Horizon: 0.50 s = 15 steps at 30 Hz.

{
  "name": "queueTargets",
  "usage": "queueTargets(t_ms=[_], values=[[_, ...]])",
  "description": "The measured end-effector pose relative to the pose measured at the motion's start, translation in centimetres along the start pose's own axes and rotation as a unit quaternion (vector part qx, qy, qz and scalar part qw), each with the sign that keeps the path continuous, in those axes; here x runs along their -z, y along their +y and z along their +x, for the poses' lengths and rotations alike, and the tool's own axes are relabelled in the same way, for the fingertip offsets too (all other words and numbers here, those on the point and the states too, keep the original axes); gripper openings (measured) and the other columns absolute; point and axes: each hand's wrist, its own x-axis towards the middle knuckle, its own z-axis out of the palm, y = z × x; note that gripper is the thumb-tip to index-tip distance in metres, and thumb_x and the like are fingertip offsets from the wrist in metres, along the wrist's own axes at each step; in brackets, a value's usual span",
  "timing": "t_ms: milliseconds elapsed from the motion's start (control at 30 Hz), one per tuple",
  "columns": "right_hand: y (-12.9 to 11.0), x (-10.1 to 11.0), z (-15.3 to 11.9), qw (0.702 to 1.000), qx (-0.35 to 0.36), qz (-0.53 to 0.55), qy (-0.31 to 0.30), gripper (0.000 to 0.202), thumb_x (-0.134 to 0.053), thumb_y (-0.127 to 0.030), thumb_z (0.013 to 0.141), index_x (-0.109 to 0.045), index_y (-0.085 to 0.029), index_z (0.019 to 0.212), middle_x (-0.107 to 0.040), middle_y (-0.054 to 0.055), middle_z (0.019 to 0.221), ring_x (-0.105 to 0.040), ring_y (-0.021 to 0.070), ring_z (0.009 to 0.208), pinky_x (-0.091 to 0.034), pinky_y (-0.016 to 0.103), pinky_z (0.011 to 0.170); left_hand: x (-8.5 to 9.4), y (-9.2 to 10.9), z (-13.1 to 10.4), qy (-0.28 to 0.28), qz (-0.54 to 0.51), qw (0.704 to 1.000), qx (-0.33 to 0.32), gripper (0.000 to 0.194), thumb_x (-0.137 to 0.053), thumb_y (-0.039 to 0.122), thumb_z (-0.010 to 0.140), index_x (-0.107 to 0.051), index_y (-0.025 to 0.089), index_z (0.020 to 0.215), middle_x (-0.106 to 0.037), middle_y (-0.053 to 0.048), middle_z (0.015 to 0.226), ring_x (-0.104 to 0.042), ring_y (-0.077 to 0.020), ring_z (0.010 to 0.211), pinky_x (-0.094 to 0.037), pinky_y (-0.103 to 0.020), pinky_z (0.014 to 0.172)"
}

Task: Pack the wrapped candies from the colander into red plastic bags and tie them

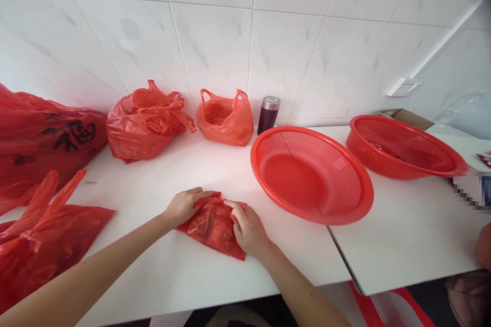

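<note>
Head view: a small, crumpled red plastic bag (215, 230) is held between two bare hands on the white table (153, 265), nearer the front edge than the wall side.
Bag to fingers: the bag lies directly under and between the fingers, with no gap; its long axis slants from beside the left hand (183, 208) towards the front edge, ending in a pointed corner just past the right hand (250, 230).
Nearer hand: neither; contact is made by both, left at the upper left side, right at the upper right side.
Left fingers: bent close together and closed on the gathered film.
Right fingers: curled on bunched film, the index laid forward over the bag's top edge.
Bag's look: thin, glossy, wrinkled, partly see-through; darker and paler lumps are shown inside, but what they are cannot be told.
Right of the bag: a round red perforated plastic basin (295, 186) is set well apart from it, by the table seam (343, 258).
Back edge: a dark tumbler with a steel lid (267, 117) and an upright red carrier bag with looped handles (226, 122) are stood near the tiled wall (215, 41).
</note>
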Motion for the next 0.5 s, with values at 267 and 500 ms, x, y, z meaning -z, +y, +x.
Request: queueTargets(t_ms=[267,500], values=[[-0.5,0.3,-0.4,0.975,-0.086,0.197,0.048,0.044,-0.041,-0.008,0.084,-0.049,-0.022,0.125,-0.062,0.008,0.113,-0.061,0.0178,0.102,-0.052,0.035,0.087,6.3,-3.8,-6.1,-0.049,-0.241,0.965,0.097,0.051,-0.027,0.05,0.095,-0.058,0.019,0.069,-0.06,0.0,0.065,-0.052,-0.0106,0.057,-0.049,-0.021,0.056],[-1.4,1.1,-0.1,0.952,-0.111,0.286,0.0,0.025,-0.047,-0.017,0.086,-0.051,-0.023,0.11,-0.056,0.008,0.127,-0.06,0.0167,0.104,-0.049,0.036,0.091,5.3,-4.6,-9.3,0.089,-0.185,0.968,0.143,0.043,-0.038,0.049,0.093,-0.065,0.019,0.078,-0.065,0.002,0.066,-0.059,-0.0105,0.059,-0.052,-0.02,0.058]])
